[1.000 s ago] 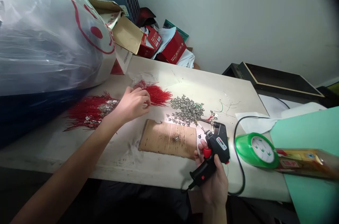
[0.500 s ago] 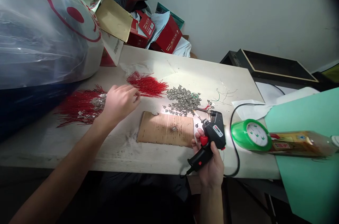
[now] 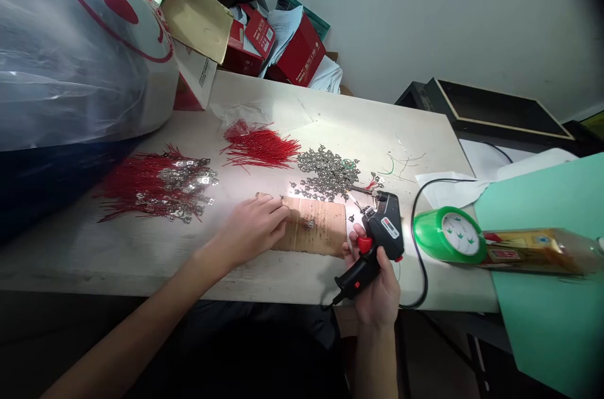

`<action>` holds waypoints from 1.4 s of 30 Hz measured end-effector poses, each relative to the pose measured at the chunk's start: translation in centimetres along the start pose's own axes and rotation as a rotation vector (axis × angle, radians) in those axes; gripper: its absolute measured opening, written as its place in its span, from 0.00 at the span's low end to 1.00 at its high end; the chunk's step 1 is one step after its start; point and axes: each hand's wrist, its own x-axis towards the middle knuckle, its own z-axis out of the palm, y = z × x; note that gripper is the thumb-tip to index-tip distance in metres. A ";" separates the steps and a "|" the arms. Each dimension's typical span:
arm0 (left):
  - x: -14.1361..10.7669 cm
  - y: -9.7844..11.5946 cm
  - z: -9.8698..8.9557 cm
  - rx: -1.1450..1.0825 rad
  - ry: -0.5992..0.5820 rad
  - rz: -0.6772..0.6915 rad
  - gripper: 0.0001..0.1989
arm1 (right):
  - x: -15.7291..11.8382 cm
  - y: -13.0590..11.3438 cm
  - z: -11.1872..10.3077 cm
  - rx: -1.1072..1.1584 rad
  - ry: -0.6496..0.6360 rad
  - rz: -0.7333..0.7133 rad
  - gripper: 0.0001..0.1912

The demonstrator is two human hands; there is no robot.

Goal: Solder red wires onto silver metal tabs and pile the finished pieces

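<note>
My right hand [image 3: 377,282] is closed round the grip of a black soldering gun [image 3: 381,229] with a red trigger, its tip pointing up and left. My left hand [image 3: 257,229] is over the left part of a scorched cardboard piece [image 3: 325,238], its fingers drawn together; what they hold, if anything, is hidden. One small metal terminal [image 3: 310,223] lies on the cardboard. Beyond it is a heap of small metal terminals [image 3: 325,172]. Loose red wires [image 3: 267,146] lie left of the heap. Further left are red wires with metal ends [image 3: 160,188].
A green tape roll [image 3: 448,235] and a plastic bottle [image 3: 533,251] stand at the right, near the gun's black cord [image 3: 421,260]. A large plastic bag [image 3: 85,59] bulges over the left side. Red boxes with papers [image 3: 299,50] sit along the back.
My left hand has moved right and toward me, from beside the red wires to the cardboard. My right hand keeps the soldering gun in nearly the same place. The view has shifted slightly.
</note>
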 end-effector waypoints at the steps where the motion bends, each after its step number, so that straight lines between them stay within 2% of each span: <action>1: 0.0 -0.1 -0.1 0.005 -0.003 -0.003 0.05 | 0.0 0.0 0.0 0.000 0.000 0.000 0.18; 7: 0.5 0.3 -0.8 0.019 0.015 0.044 0.06 | -0.1 0.0 0.0 -0.009 0.013 -0.001 0.17; 12: 1.8 1.5 -0.3 0.067 0.025 0.145 0.09 | 0.0 0.0 0.0 -0.026 0.018 0.004 0.18; 17: 2.1 1.3 0.2 0.104 -0.017 0.175 0.08 | -0.1 -0.1 0.1 -0.027 0.015 0.003 0.18; 31: 2.4 1.3 0.6 0.117 -0.088 0.041 0.08 | 0.0 0.0 -0.1 -0.014 0.006 0.004 0.17; 42: 3.1 1.7 0.6 0.173 -0.165 0.039 0.05 | -0.1 0.0 -0.2 -0.057 0.004 0.003 0.18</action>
